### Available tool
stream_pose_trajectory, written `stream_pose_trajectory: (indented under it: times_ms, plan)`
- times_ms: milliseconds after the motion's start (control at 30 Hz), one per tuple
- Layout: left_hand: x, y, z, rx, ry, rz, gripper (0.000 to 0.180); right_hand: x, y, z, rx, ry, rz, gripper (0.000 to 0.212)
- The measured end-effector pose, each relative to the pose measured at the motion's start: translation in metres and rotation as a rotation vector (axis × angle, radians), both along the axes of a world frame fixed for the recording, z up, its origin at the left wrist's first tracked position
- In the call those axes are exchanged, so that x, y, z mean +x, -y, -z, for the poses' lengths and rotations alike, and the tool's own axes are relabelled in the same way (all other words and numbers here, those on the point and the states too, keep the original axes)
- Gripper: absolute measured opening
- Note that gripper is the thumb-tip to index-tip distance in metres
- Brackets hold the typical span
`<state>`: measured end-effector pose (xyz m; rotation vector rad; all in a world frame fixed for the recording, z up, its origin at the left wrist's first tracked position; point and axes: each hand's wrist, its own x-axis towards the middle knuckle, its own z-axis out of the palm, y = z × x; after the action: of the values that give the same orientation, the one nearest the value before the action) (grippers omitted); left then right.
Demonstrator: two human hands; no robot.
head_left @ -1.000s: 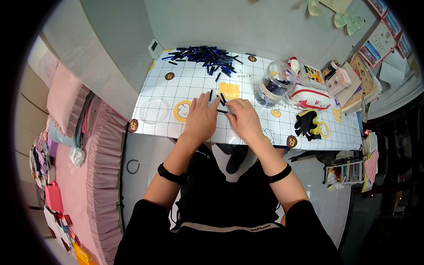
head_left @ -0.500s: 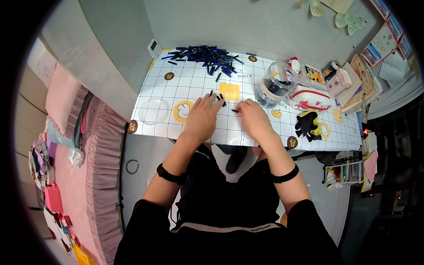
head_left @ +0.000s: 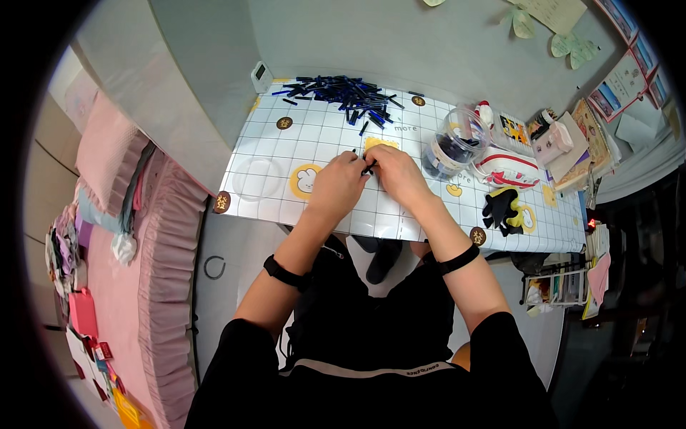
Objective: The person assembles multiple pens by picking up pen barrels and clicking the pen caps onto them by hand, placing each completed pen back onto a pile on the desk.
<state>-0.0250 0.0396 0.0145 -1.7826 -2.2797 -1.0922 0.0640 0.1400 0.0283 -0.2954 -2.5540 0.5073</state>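
Observation:
My left hand [head_left: 339,183] and my right hand [head_left: 400,177] meet over the middle of the table, with fingertips almost touching. Between them are a few small dark sticks [head_left: 368,169], which look like pen ink cartridges; both hands pinch at them, and my fingers partly hide them. One more dark stick end pokes up by my left fingers. Farther back lies a large loose pile of blue and black cartridges [head_left: 346,93]. To the right of my right hand stands a clear plastic jar [head_left: 439,163] with dark sticks inside. A clear round lid [head_left: 256,178] rests left of my left hand.
The table [head_left: 389,218] has a white grid cover. On its right are a white and red pouch [head_left: 509,169], a black and yellow cloth-like bundle [head_left: 502,209], a pink bottle-like container [head_left: 552,141] and notebooks [head_left: 592,136]. A small white timer-like device [head_left: 261,76] stands at the back left.
My right hand has moved left and up to meet my left hand. The dark sticks that lay by my left fingers are now between both hands. The whole view has shifted slightly.

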Motion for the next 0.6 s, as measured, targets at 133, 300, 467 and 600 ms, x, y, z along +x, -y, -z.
stream_pose_trajectory:
  times_ms: [133,300,467,600]
  plan:
    - [-0.003,-0.003,0.001,-0.007,0.021,-0.018,0.014,-0.002,-0.004,0.002,-0.039,0.028,-0.066,0.011]
    - [-0.009,0.000,0.006,0.034,-0.061,-0.016,0.015,-0.002,-0.004,-0.006,0.184,0.056,-0.111,0.009]
    - [-0.011,0.008,-0.008,-0.134,-0.065,-0.049,0.017,-0.004,-0.003,-0.008,0.284,0.077,-0.136,0.009]
    - [-0.014,0.011,-0.009,-0.153,-0.044,-0.063,0.018,-0.008,-0.004,-0.005,0.354,0.080,-0.179,0.010]
